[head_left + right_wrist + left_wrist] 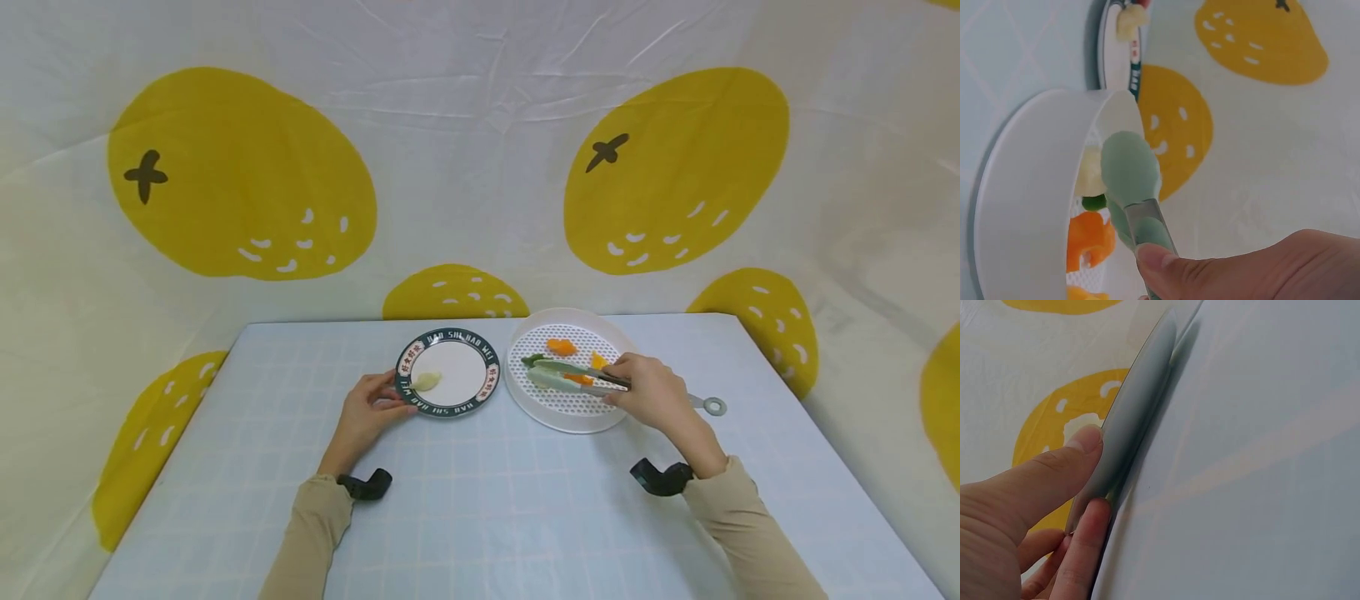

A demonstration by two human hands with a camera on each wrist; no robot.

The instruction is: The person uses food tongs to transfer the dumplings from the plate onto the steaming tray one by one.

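Observation:
My left hand [366,423] holds the left rim of a white plate [459,368] with a dark green lettered border. In the left wrist view the thumb [1082,450] lies on the plate's edge, with fingers along its underside. A pale yellowish food piece [426,382] sits on the plate. My right hand [654,396] grips tongs [557,367] with light green tips, held over a round white steamer basket [573,424]. Orange pieces [561,347] and a green piece [531,360] lie inside. A pale piece [1089,173] shows near the tips; whether they pinch it I cannot tell.
The plate and basket stand side by side on a table with a pale blue checked cloth [480,508]. Behind hangs a white sheet printed with yellow fruit shapes [240,175]. The tongs' ring end [715,406] sticks out right of the hand.

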